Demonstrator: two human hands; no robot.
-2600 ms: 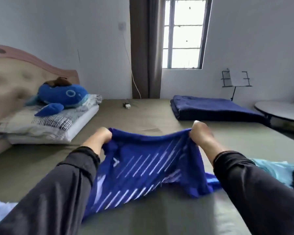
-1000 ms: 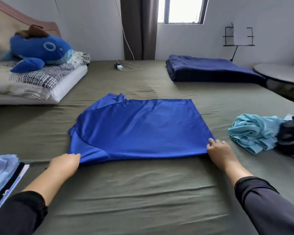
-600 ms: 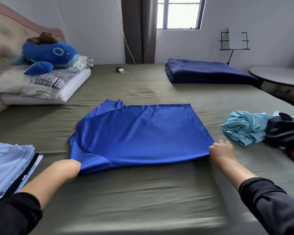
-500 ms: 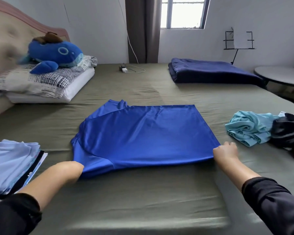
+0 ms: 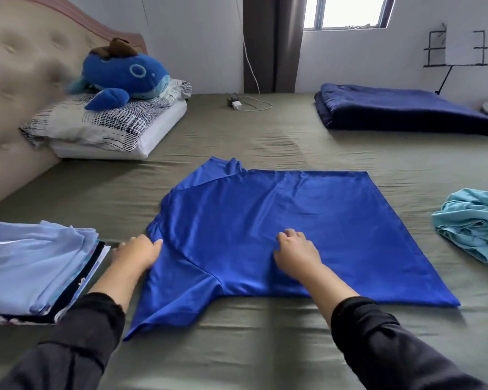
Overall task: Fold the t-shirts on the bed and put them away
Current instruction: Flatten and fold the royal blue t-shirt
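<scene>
Two hands: left hand (image 5: pixel 137 250) flat at blue t-shirt (image 5: pixel 307 220) edge; right hand (image 5: pixel 296 250) presses it, grip relaxed.

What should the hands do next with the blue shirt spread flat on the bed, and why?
Probably fold the near sleeve in over the body. The blue shirt lies flat, that sleeve sticks out, the left hand rests at the shoulder edge, and the right hand presses mid-shirt, which could anchor the fold.

A single head-worn camera looks forward and down across the bed (image 5: pixel 237 347) from its near edge, close above the sheet, facing the window (image 5: pixel 347 11), whose far side looks slightly warped.
</scene>
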